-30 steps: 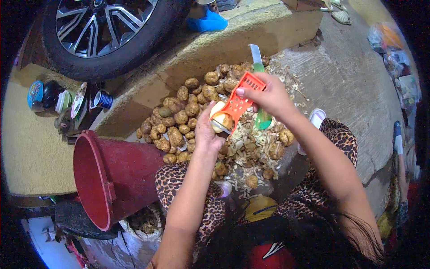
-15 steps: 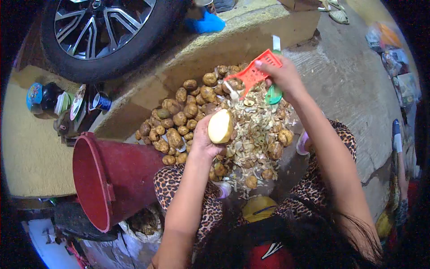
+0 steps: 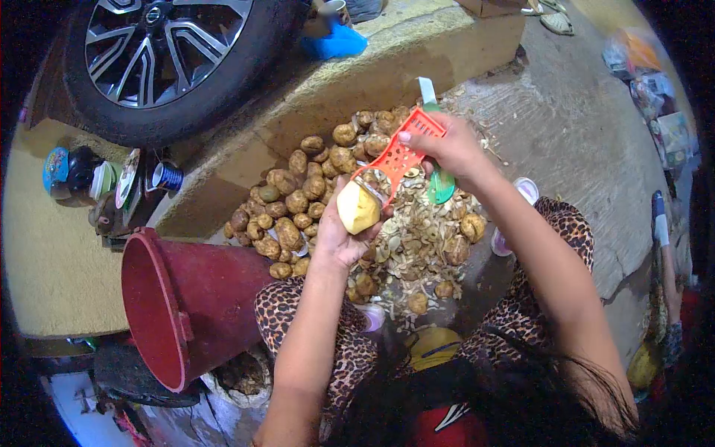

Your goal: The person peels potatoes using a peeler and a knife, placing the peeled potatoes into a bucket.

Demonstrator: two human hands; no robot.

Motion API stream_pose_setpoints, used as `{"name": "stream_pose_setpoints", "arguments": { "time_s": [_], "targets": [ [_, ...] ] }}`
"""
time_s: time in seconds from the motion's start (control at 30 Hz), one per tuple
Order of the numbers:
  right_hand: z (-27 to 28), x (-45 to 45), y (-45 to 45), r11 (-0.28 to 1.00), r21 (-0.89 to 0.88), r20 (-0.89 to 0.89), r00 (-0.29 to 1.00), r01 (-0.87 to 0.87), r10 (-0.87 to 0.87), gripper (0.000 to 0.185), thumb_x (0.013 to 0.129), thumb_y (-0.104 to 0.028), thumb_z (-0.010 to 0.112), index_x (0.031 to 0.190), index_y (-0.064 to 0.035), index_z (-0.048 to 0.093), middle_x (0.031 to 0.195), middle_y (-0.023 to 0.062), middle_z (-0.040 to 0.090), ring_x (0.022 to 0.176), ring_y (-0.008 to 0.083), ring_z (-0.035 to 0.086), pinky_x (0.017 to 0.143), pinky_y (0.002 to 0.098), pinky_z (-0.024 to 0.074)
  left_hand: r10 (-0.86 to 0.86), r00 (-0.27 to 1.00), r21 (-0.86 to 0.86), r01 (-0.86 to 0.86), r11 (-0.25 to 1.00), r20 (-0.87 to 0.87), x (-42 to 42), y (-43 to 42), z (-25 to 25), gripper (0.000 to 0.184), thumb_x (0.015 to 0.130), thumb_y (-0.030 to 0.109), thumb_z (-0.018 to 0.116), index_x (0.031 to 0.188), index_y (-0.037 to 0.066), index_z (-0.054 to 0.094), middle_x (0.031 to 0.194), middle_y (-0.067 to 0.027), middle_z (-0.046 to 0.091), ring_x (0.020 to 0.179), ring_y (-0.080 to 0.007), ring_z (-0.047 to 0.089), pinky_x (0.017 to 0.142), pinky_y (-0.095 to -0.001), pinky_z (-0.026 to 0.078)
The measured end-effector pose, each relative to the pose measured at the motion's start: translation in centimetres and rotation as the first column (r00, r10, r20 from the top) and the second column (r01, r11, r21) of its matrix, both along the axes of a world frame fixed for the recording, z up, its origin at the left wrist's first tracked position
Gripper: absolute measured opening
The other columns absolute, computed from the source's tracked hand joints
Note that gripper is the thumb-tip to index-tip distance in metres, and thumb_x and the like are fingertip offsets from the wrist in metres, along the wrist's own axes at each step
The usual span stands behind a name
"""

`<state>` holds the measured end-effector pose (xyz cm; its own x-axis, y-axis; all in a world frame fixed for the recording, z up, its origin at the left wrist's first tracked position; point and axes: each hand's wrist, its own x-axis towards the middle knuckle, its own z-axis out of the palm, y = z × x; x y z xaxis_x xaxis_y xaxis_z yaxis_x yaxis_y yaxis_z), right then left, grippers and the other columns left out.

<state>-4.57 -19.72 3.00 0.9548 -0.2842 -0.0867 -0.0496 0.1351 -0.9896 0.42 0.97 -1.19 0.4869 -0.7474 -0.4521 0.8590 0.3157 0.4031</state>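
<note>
A mostly peeled, pale yellow potato (image 3: pixel 357 206) rests in my left hand (image 3: pixel 339 237), whose fingers curl round it. My right hand (image 3: pixel 454 149) grips an orange peeler (image 3: pixel 398 153), with its blade end at the potato's upper right side. A green-handled tool (image 3: pixel 442 186) with a flat metal blade also sits in my right hand, crossing under the peeler. Below both hands lies a heap of peelings (image 3: pixel 413 238). Unpeeled brown potatoes (image 3: pixel 296 201) are piled to the left of the peelings.
On the left a red bucket (image 3: pixel 216 298) lies on its side. A wheel (image 3: pixel 156 59) sits at the upper left by a concrete ledge (image 3: pixel 298 112). Blue plastic (image 3: pixel 335 42) lies on the ledge. Plastic bags (image 3: pixel 648 82) are at the right edge.
My right hand has moved down and left, bringing the peeler from away over the peelings back to the potato. The left hand has shifted slightly left with the potato, which is now tilted differently.
</note>
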Motion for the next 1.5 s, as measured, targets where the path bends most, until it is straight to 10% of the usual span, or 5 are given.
{"name": "stream_pose_setpoints", "arguments": {
  "time_s": [0.6,1.1,1.27,1.37,1.5],
  "targets": [
    [2.0,-0.8,0.7,0.989,-0.060,-0.042,0.990,-0.137,0.135,0.022,0.074,-0.025,0.069,0.078,-0.0058,0.058,0.060,-0.0016,0.056,0.042,0.0048,0.046,0.039,0.0187,0.0374,-0.212,0.868,0.123,0.175,0.977,0.450,-1.8,0.1,3.7,0.068,0.053,0.001,0.072,0.115,0.001,0.044,0.094,-0.0075,0.057,0.082,-0.0197,0.060,0.072,-0.0285,0.049],
    [1.5,-0.1,-2.1,0.994,-0.063,0.018,0.996,0.087,-0.086,0.020,0.075,-0.023,0.069,0.076,-0.0058,0.058,0.060,-0.0009,0.056,0.042,0.0043,0.045,0.039,0.0189,0.0372,-0.211,0.851,0.014,0.233,0.972,0.481,-1.8,0.7,3.4,0.075,0.043,0.004,0.069,0.114,-0.002,0.044,0.090,-0.0107,0.057,0.079,-0.0194,0.057,0.067,-0.0305,0.049],
    [2.2,-1.2,0.1,0.985,-0.011,0.005,0.985,-0.172,0.172,0.020,0.075,-0.025,0.068,0.077,-0.0065,0.058,0.060,-0.0006,0.057,0.043,0.0046,0.048,0.039,0.0189,0.0384,-0.222,0.818,0.064,0.222,0.973,0.530,-1.4,0.9,3.1,0.074,0.042,0.005,0.067,0.112,-0.003,0.045,0.090,-0.0115,0.057,0.078,-0.0211,0.057,0.065,-0.0299,0.049],
    [-0.4,0.2,-3.2,0.961,-0.255,0.060,0.994,0.105,-0.093,0.021,0.076,-0.023,0.067,0.081,-0.0047,0.057,0.063,-0.0007,0.057,0.044,0.0041,0.046,0.040,0.0177,0.0368,-0.231,0.831,0.029,0.252,0.967,0.506,-1.6,0.9,2.7,0.077,0.042,0.005,0.067,0.115,-0.002,0.043,0.093,-0.0113,0.056,0.082,-0.0214,0.057,0.066,-0.0305,0.049],
    [1.3,-0.1,-3.3,0.992,-0.042,0.003,0.993,0.121,-0.121,0.018,0.076,-0.021,0.067,0.077,-0.0052,0.058,0.061,-0.0004,0.057,0.045,0.0053,0.048,0.042,0.0202,0.0389,-0.173,0.874,-0.049,0.219,0.975,0.455,-0.9,1.1,1.6,0.072,0.051,0.007,0.065,0.119,-0.001,0.041,0.104,-0.0138,0.055,0.091,-0.0254,0.057,0.072,-0.0334,0.050]
  ]
}}
